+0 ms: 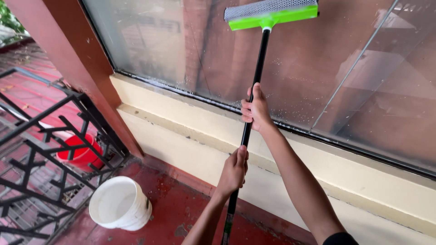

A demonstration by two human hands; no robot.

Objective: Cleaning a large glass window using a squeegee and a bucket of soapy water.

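Window scrubber: bright green head, grey mesh-textured pad with a fine dotted pattern; pole black. Wall ledge: pale cream-yellow. Column: reddish brown. Floor: dark red, mottled. Railing: black, geometric lattice. Near bucket: white. Far bucket: red.

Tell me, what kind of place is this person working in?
Probably a balcony or veranda outside a building. A large glass window sits above a cream ledge, a black metal railing borders the red floor, and a white bucket stands nearby. Both hands grip a long-handled window squeegee.
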